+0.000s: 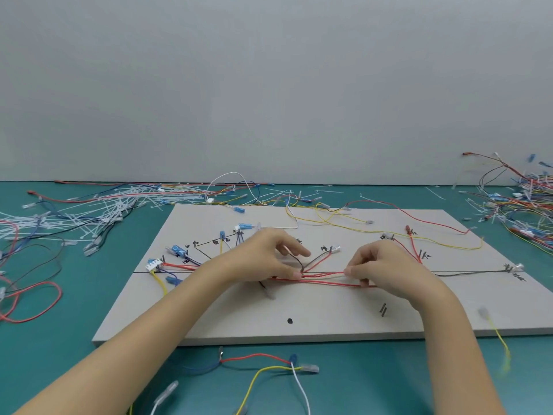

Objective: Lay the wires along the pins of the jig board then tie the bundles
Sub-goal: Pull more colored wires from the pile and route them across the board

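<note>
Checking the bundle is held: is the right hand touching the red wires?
Touching: the head view shows the right hand pinching the red wires at its fingertips.

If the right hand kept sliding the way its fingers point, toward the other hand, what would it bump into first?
The right hand points left along the red wires it pinches. Probably it would first meet the left hand, whose fingertips pinch the same bundle; only bare wire lies between them.

Two hands on one jig board, one white connector block left of the hands, two dark pins below the right hand, loose wires and cable ties too many to count
</note>
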The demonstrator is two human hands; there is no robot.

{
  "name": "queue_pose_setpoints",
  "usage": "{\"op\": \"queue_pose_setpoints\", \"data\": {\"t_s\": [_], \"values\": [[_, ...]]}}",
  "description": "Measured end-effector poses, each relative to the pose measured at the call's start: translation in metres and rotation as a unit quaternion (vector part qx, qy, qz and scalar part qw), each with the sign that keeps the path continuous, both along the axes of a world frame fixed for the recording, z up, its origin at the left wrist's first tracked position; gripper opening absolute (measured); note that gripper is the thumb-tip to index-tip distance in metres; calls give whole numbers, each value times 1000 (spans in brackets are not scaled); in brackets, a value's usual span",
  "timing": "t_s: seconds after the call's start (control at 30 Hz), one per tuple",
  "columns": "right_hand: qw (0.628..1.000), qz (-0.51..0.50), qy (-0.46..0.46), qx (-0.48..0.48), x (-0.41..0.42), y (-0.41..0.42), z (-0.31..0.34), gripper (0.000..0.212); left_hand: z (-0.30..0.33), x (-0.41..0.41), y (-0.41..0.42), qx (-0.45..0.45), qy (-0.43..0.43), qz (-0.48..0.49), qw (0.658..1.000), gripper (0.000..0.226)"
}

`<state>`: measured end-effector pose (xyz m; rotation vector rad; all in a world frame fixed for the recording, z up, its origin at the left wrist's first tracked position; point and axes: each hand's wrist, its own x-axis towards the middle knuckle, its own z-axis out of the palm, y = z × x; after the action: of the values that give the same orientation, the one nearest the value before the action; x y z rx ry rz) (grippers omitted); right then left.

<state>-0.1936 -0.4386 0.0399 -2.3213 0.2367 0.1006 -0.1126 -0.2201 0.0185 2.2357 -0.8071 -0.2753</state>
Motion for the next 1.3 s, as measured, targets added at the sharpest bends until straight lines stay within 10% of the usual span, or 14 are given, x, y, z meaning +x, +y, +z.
{"op": "queue_pose_setpoints", "data": {"t_s": [0.43, 0.93, 1.3], "values": [[998, -38, -8, 49, -2, -4, 3, 14, 8, 2, 12, -23, 51, 10, 998, 3], [973, -191, -36, -127, 7, -9, -7, 23, -10, -26, -21, 81, -266, 5, 961, 15], [938, -223, -184, -189, 9, 10, -11, 27, -11, -29, -58, 86, -261, -41, 961, 16]]}}
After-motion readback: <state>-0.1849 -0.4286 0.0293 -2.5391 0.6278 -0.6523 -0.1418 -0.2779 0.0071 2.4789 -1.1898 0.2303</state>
